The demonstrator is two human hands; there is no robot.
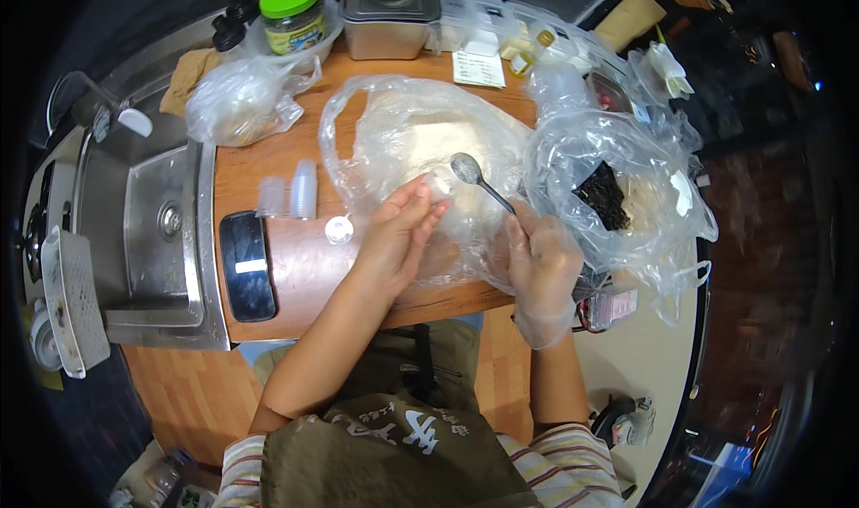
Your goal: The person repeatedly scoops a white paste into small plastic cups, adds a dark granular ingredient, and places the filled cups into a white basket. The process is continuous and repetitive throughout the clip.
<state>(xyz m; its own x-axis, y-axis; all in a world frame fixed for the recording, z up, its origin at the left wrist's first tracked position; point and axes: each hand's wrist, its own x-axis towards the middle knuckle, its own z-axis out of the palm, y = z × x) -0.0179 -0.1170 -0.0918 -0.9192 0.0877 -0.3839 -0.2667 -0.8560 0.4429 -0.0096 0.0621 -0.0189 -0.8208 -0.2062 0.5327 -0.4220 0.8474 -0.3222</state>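
Note:
My left hand point(404, 226), bare, pinches a small whitish cup point(438, 187) over an open clear plastic bag point(380, 105) of pale powder point(446, 139). In a clear plastic glove, my right hand point(548, 262) grips the dark handle of a spoon point(466, 168). The spoon's bowl is just right of the cup, above the powder; whether they touch I cannot tell. To the left lie stacked small plastic cups point(303, 190) and a white round piece point(339, 230) like a lid. What is inside the cup is too small to make out.
A black phone point(249, 266) lies near a steel sink point(134, 266). Right of the powder stands another clear bag point(653, 249) with dark, shredded-looking stuff. Behind are a tied bag point(242, 105), a green-lidded jar point(295, 29), a steel container point(389, 38) and a paper note point(478, 70).

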